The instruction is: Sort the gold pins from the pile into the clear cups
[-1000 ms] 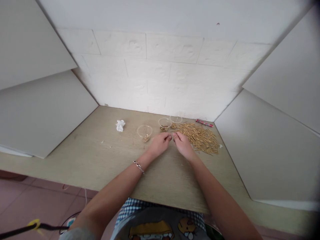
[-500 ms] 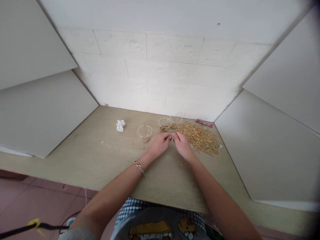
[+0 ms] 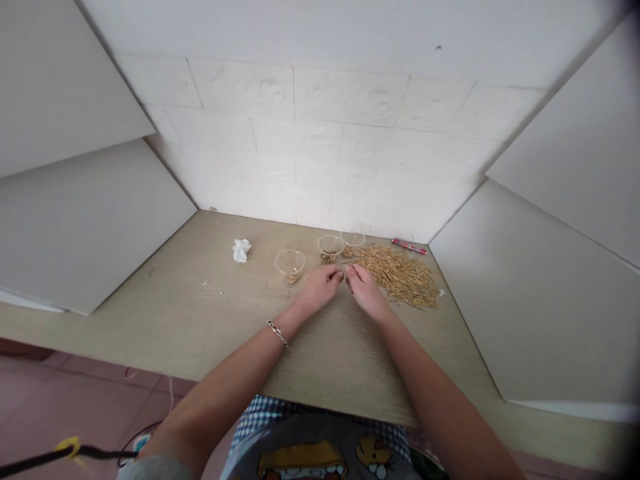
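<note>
Cups (image 3: 290,263) are smooth clear plastic, sticks (image 3: 399,277) matt, possibly metal.

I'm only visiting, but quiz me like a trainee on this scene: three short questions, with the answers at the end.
1. Fill in, from the person's view: the red tube lies to the ____ of the white wad.
2. True or false: the bracelet is on the left wrist.
3. Which is closest to the stick pile? A) white wad B) right hand C) bracelet

Key: 1. right; 2. true; 3. B
</note>
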Available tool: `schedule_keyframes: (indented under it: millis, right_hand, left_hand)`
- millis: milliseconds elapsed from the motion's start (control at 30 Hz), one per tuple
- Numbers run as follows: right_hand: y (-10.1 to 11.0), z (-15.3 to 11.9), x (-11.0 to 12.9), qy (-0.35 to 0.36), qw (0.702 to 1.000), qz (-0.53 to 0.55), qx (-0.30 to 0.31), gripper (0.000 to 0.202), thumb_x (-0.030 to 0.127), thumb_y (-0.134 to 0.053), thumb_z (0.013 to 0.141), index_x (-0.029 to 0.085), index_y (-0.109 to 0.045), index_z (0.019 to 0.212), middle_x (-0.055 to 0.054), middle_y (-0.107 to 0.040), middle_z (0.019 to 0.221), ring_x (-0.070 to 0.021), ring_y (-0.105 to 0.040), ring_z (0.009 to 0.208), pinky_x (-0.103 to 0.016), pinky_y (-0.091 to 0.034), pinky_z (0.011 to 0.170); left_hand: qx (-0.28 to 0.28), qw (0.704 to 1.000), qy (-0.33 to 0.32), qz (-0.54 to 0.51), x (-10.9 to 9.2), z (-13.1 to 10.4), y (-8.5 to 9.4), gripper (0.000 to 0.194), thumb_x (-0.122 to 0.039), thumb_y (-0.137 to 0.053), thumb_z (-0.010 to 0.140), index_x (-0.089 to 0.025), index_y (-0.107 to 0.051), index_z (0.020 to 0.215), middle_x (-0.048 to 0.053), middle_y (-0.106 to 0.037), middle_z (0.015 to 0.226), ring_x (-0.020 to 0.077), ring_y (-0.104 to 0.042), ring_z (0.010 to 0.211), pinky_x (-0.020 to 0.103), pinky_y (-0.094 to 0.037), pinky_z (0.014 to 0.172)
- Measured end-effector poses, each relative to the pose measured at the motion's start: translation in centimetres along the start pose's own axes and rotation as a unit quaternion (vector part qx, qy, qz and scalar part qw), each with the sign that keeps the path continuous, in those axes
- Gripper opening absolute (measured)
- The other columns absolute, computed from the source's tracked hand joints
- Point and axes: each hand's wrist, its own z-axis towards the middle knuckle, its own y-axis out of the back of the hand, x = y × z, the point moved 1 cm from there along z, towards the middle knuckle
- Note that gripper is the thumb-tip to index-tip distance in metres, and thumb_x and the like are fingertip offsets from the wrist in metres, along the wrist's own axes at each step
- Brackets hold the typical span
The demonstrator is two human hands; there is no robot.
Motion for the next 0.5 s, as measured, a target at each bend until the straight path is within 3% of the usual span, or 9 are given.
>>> schedule_keyframes:
  millis: [333,500]
  right_hand:
    - [-0.17,-0.37,0.87,0.050,0.990,-0.115,-0.065,0.028,0.040,-0.035,0.082,0.021,-0.038,0.061,0.002,-0.043,0.054,-0.0141,-0.039,0.054,-0.026,-0.026,0.053]
    - [-0.23,-0.40,0.99,0.054,0.987,-0.134,-0.065,0.028,0.039,-0.033,0.083,0.022,-0.036,0.061,0.001,-0.043,0.054,-0.0144,-0.039,0.053,-0.026,-0.025,0.054]
  left_hand:
    - [-0.016,0.999,-0.028,0.040,0.11,-0.13,-0.13,0.023,-0.019,-0.040,0.084,-0.014,-0.061,0.075,0.003,-0.062,0.074,0.0129,-0.053,0.070,0.024,-0.040,0.070]
    - [-0.014,0.999,-0.027,0.044,0.21,-0.05,-0.28,0.023,-0.018,-0.041,0.084,-0.015,-0.061,0.076,0.002,-0.062,0.073,0.0122,-0.052,0.068,0.024,-0.041,0.068]
